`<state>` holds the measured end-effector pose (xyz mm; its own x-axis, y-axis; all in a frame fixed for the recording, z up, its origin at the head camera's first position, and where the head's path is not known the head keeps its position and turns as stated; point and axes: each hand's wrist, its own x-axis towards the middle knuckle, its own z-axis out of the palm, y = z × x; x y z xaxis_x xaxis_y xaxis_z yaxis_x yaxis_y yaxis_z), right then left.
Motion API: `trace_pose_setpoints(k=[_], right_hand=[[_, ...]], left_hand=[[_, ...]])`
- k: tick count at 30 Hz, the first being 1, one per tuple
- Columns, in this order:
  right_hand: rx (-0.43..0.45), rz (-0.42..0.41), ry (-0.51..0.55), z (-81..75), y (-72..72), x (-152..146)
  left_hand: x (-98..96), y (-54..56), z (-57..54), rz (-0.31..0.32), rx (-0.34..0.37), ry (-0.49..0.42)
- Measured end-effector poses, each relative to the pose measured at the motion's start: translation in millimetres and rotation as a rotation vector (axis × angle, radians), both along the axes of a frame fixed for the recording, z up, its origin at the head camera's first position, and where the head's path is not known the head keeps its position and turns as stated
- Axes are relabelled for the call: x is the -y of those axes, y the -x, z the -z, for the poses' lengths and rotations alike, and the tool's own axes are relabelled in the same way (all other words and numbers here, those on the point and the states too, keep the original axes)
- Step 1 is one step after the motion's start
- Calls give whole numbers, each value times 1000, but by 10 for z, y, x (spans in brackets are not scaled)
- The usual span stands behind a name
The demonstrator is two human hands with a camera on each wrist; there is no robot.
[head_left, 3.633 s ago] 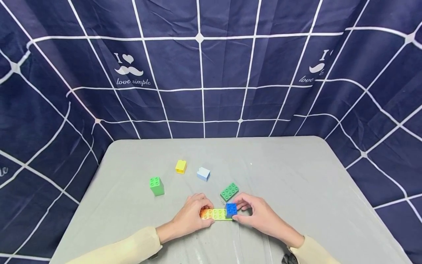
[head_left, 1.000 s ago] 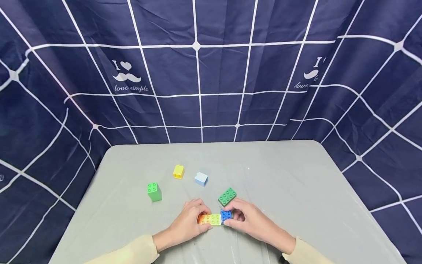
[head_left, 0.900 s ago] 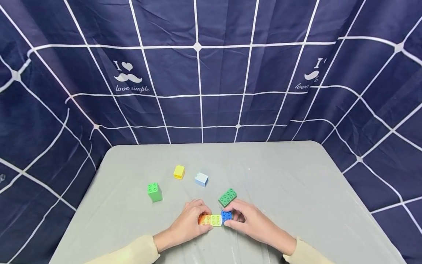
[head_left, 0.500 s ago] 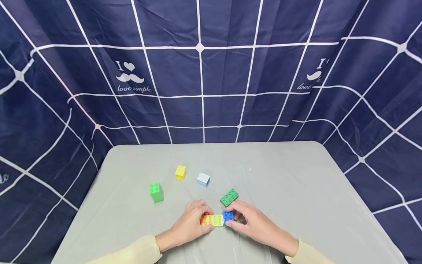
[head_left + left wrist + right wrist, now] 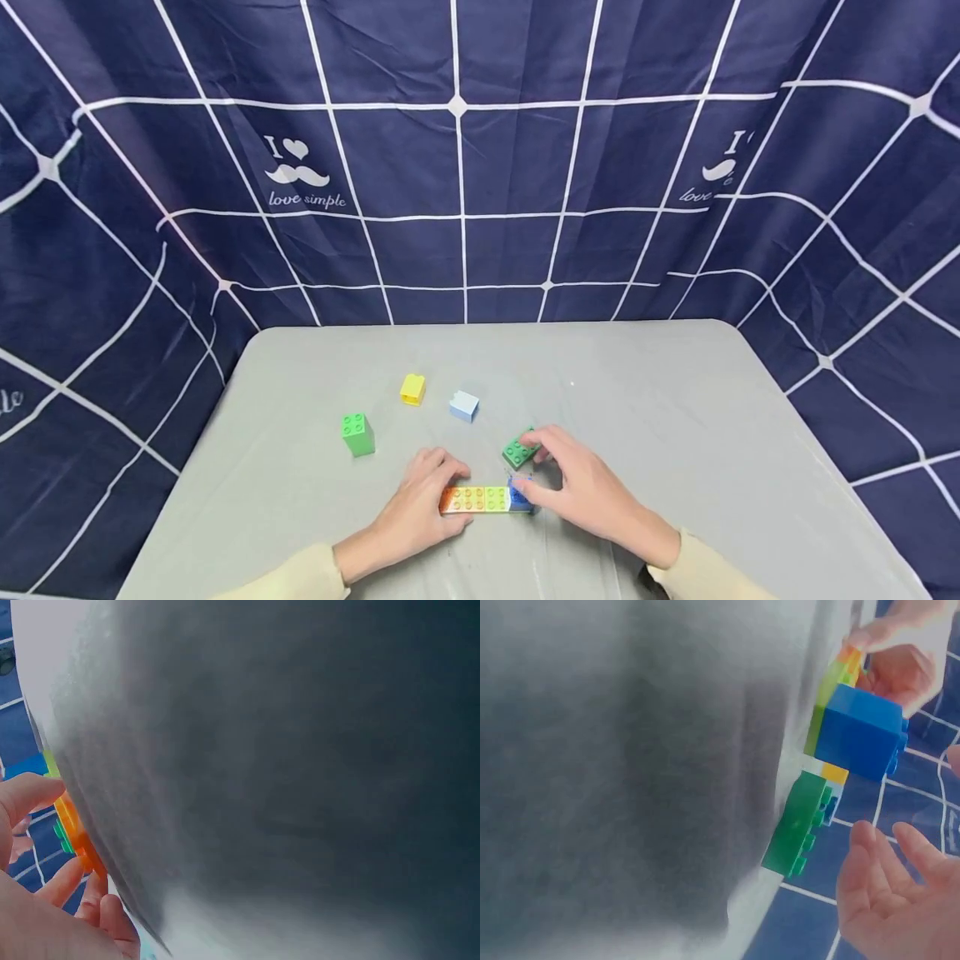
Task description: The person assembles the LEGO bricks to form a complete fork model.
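An orange brick [image 5: 467, 500] and a lime-green brick [image 5: 497, 499] lie end to end in a row. A tall blue brick [image 5: 859, 731] stands on the lime brick's right end. My left hand [image 5: 416, 508] is around the orange brick's left end, thumb in front and fingers behind, with small gaps showing. My right hand [image 5: 588, 492] hovers over the row's right end with its fingers spread, nothing between them. Its thumb overlaps the blue brick in the head view, and its fingertips partly cover a dark green brick [image 5: 795, 825] just behind the row.
A tall bright green brick [image 5: 358, 435] stands at the left of the grey table [image 5: 637, 375]. Farther back lie a yellow brick [image 5: 412, 389] and a light blue brick [image 5: 464, 406]. A navy curtain [image 5: 495, 158] with white lines surrounds the table's back and sides.
The blue brick was lowered onto the lime brick's right end. My right hand has since let go and spread its fingers toward the dark green brick. My left hand has loosened and shifted left.
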<state>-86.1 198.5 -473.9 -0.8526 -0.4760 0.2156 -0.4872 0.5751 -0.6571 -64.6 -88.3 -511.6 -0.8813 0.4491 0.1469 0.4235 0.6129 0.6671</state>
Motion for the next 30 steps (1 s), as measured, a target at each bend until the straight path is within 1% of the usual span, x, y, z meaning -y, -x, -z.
trace_pose_setpoints(k=[2,5,10,14,16,19,22,30], right_hand=[[26,-6,34,-12,39,-3],[50,-7,71,-9,92,-10],[35,-6,113,14,185,4],[27,-7,127,36,257,23],[45,-1,123,38,289,38],[78,8,103,34,342,73],[91,4,82,36,406,124],[102,3,45,40,590,260]], left_hand=[[44,-11,2,-11,-10,1],[106,-31,19,-18,-2,-15],[195,-67,58,-30,14,-63],[241,-97,76,-28,-20,-90],[260,-110,80,-27,-51,-89],[283,-123,84,-35,-67,-73],[303,-122,87,-37,-60,-59],[318,-73,71,-36,9,-47]])
